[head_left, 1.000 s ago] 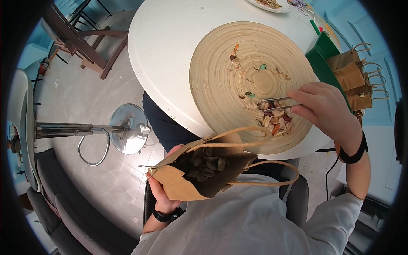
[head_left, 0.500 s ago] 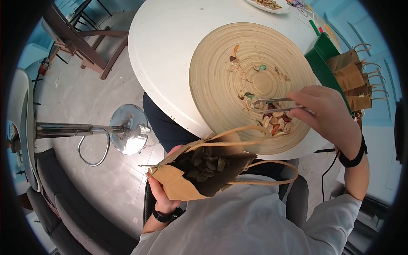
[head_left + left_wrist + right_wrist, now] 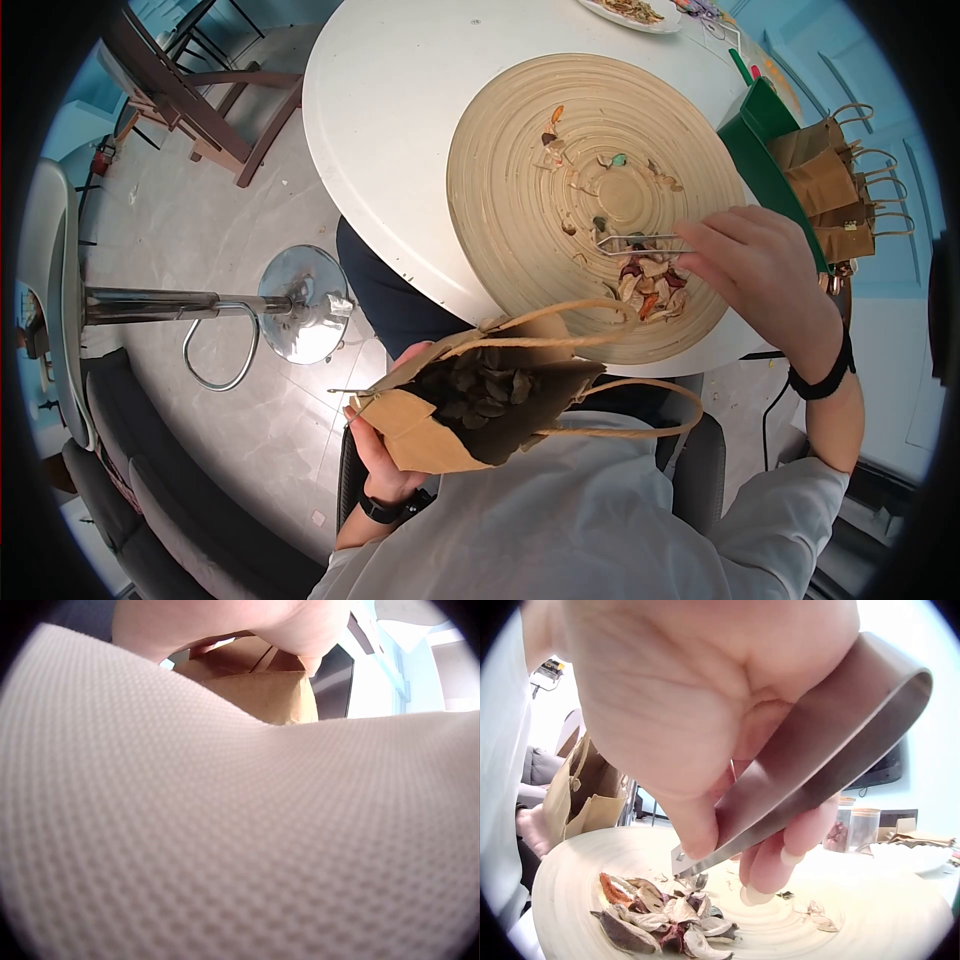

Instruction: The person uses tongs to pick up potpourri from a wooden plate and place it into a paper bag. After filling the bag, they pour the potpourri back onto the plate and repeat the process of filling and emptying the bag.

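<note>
My right hand point(image 3: 760, 275) pinches a pair of metal tweezers point(image 3: 650, 250), whose tips hover at the upper edge of a pile of dried petals point(image 3: 655, 290). Cream, dark red and orange pieces make up that pile, which lies on a round ribbed wooden plate point(image 3: 520, 200). Seen from the right wrist, the tweezers' bent end point(image 3: 889, 675) sticks out above the hand, with the tips close over the petals. My left hand point(image 3: 385, 460) grips a brown paper bag point(image 3: 430, 430), tilted with its mouth up and its handles toward the right. Dark dried pieces point(image 3: 480, 390) lie inside it.
The plate stands on a round white table point(image 3: 380, 120). At the right is a green bin point(image 3: 760, 130) beside several paper bags point(image 3: 825, 175). A white dish point(image 3: 655, 22) of dried bits sits at the far edge. Small scraps point(image 3: 550, 145) dot the plate.
The tweezers have drawn back slightly from the petal pile and shifted up. A small dark green scrap near their tips has moved slightly right. The left hand and bag have stayed put.
</note>
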{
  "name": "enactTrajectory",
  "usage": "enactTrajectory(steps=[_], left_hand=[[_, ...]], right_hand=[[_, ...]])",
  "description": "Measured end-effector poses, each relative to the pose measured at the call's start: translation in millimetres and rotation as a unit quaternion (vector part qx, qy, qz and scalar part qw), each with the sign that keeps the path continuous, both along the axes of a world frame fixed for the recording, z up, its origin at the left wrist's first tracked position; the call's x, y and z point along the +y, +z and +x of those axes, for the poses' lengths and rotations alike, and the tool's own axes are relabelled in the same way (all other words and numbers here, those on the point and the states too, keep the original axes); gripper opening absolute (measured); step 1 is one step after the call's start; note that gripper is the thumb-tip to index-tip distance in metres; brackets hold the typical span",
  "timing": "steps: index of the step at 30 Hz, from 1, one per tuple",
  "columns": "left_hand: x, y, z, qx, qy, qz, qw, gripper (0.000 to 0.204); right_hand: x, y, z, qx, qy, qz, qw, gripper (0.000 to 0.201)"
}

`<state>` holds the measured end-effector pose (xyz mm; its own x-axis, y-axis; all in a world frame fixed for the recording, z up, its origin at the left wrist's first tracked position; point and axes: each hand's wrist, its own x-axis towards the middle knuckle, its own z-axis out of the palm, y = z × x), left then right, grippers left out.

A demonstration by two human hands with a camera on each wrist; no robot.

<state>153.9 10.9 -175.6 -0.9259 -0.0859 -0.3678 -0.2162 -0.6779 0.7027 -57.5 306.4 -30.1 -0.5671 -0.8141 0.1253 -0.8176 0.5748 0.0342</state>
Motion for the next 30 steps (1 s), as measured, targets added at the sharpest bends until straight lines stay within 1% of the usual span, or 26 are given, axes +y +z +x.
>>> enactTrajectory(steps=[2, 6, 9, 11, 12, 14, 15, 17, 18, 20, 21, 23, 24, 26, 27, 28, 30], left_hand=[[-0.1, -0.1, 1.0, -0.001, 0.0, -0.001, 1.0, 0.105], [0.7, -0.7, 0.7, 0.005, 0.005, 0.0, 1.0, 0.104], [0.5, -0.9, 0.9, 0.009, 0.005, 0.003, 1.0, 0.104], [0.6, -0.2, 0.6, 0.006, 0.006, 0.006, 1.0, 0.104], [1.0, 1.2, -0.5, 0.009, 0.005, 0.002, 1.0, 0.104], [2.5, 2.5, -2.1, 0.012, 0.003, -0.002, 1.0, 0.104], [3.5, 2.9, -3.2, 0.018, 0.004, -0.001, 1.0, 0.104], [3.3, 3.2, -3.6, 0.024, 0.004, 0.0, 1.0, 0.104], [2.2, 3.0, -2.6, 0.021, 0.0, -0.006, 1.0, 0.104], [1.0, 2.0, -1.0, 0.018, -0.005, -0.013, 1.0, 0.104], [0.5, 1.1, -0.1, 0.018, -0.003, -0.006, 1.0, 0.103], [0.0, 0.7, 0.2, 0.019, 0.0, 0.003, 1.0, 0.103], [0.4, 1.4, -0.6, 0.02, 0.0, 0.0, 1.0, 0.103], [1.2, 1.5, -1.0, 0.022, 0.0, -0.003, 1.0, 0.103], [1.4, 1.5, -1.3, 0.019, 0.002, 0.001, 1.0, 0.103], [1.5, 1.4, -1.5, 0.017, 0.004, 0.004, 1.0, 0.103], [1.7, -2.3, 0.4, 0.014, 0.013, 0.012, 1.0, 0.103]], right_hand=[[3.4, 2.6, -0.8, 0.018, -0.007, -0.011, 1.0, 0.021], [8.6, 6.8, -0.5, 0.015, -0.027, -0.024, 0.999, 0.021], [13.0, 11.8, 1.2, -0.016, -0.042, -0.023, 0.999, 0.023], [14.4, 17.2, 3.3, -0.101, -0.066, -0.099, 0.988, 0.025], [13.2, 23.0, 4.9, -0.101, -0.066, -0.099, 0.988, 0.025], [7.4, 35.9, 10.1, -0.235, -0.037, -0.101, 0.966, 0.027], [3.4, 38.5, 14.2, -0.234, -0.039, -0.101, 0.966, 0.027], [-5.6, 41.1, 23.4, -0.322, 0.018, -0.118, 0.939, 0.029], [-7.7, 40.4, 27.2, -0.322, 0.017, -0.119, 0.939, 0.029], [-10.7, 37.5, 32.2, -0.333, 0.01, -0.185, 0.925, 0.032], [-8.4, 36.0, 31.7, -0.332, 0.011, -0.184, 0.925, 0.032], [0.7, 33.5, 27.1, -0.251, -0.094, -0.204, 0.942, 0.031], [2.9, 32.7, 23.6, -0.25, -0.092, -0.202, 0.942, 0.031], [4.9, 31.5, 15.1, -0.225, -0.18, -0.123, 0.95, 0.025], [1.9, 34.0, 12.2, -0.255, -0.211, -0.094, 0.939, 0.022], [1.8, 32.4, 9.2, -0.254, -0.211, -0.093, 0.939, 0.022], [2.2, 24.1, 5.1, -0.238, -0.228, -0.025, 0.944, 0.022]])
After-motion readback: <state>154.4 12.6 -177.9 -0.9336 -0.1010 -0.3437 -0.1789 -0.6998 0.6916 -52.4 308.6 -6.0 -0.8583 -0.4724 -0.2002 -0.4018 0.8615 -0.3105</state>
